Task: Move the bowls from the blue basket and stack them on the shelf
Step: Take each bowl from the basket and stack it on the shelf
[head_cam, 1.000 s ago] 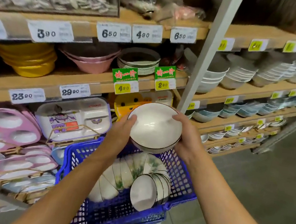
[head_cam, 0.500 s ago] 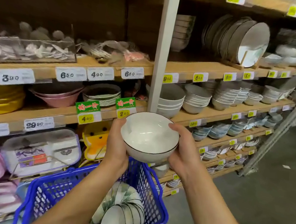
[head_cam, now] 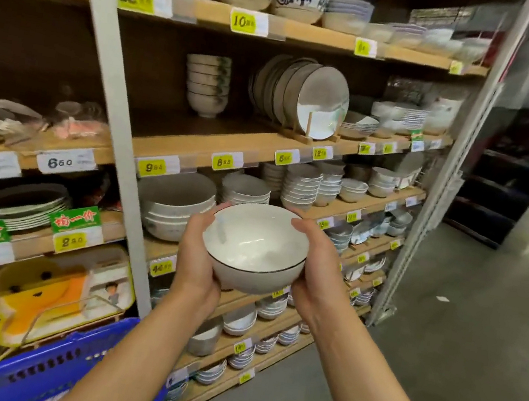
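A white bowl with a thin dark rim (head_cam: pixel 254 245) is held upright in front of the shelves, mouth facing up. My left hand (head_cam: pixel 196 259) grips its left side and my right hand (head_cam: pixel 316 278) grips its right side, fingers curled round the wall. A stack of similar small bowls with green marks (head_cam: pixel 207 85) stands on the wooden shelf (head_cam: pixel 196 141) above and behind. The blue basket (head_cam: pixel 57 365) shows only its rim at the bottom left; its contents are out of view.
A grey upright post (head_cam: pixel 110 113) divides the shelving left of the bowl. Large bowls (head_cam: pixel 178 207) sit just behind my left hand. Plates stand in a wooden rack (head_cam: pixel 306 99) to the right of the stack. Grey floor lies to the right.
Both hands have lifted the bowl up away from the basket and toward the shelves. The view has tilted upward, so the basket's bowls have dropped out of sight.
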